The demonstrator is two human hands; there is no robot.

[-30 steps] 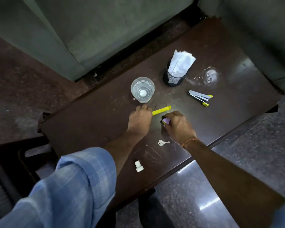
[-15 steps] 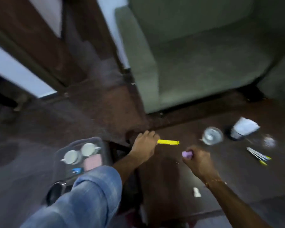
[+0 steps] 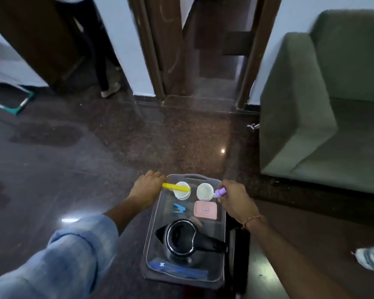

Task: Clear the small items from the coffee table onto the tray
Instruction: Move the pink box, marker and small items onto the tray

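- A clear plastic tray (image 3: 221,251) is seen low in the middle of the view, and every place below is given relative to it.
- A yellow stick-shaped item (image 3: 176,187) is gripped at one end in the closed fingers of the left hand (image 3: 146,192), which is held at the tray's far left corner.
- The free end of the yellow item is held over a white cup (image 3: 182,190) standing in the tray's far left part; whether the two touch cannot be told.
- A small purple item (image 3: 221,192) is pinched in the curled fingers of the right hand (image 3: 235,200), at the tray's far right edge.
- The purple item is placed just beside a second white cup (image 3: 204,191), which stands in the tray's far right part.
- A pink square box (image 3: 205,209) is laid behind the second cup, toward the tray's middle, with a blue clip (image 3: 178,208) to its left.
- A black kettle (image 3: 186,238) is set in the tray's near half, with its handle pointed to the right.
- A blue flat item (image 3: 177,270), blurred, is laid along the tray's near edge.
- A grey-green sofa (image 3: 324,104) is placed well apart, to the far right of the tray.
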